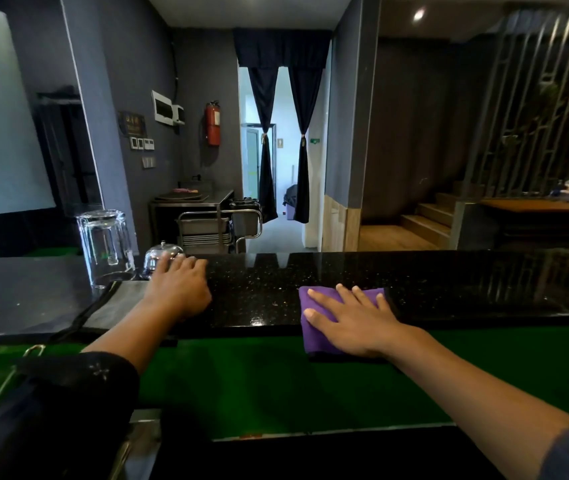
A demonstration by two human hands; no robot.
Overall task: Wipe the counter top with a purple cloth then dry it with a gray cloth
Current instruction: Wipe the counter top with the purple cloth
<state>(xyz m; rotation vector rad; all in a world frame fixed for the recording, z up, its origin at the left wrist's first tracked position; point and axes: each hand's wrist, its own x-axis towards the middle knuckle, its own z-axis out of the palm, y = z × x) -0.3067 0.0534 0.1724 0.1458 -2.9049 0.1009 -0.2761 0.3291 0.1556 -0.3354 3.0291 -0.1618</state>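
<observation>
The black speckled counter top [449, 285] runs across the middle of the view. A folded purple cloth [314, 327] lies on its near edge, hanging partly over the front. My right hand [352, 317] presses flat on this cloth with fingers spread. A gray cloth [116, 303] with dark trim lies flat on the counter to the left. My left hand [179, 285] rests beside the gray cloth, its fingertips touching a silver call bell [158, 258].
An upturned clear glass [104, 247] stands left of the bell. A green lower surface [276, 382] lies below the counter's front edge. Metal utensil handles [2, 382] sit at lower left. Beyond the counter are a steel trolley [213, 226] and a curtained doorway.
</observation>
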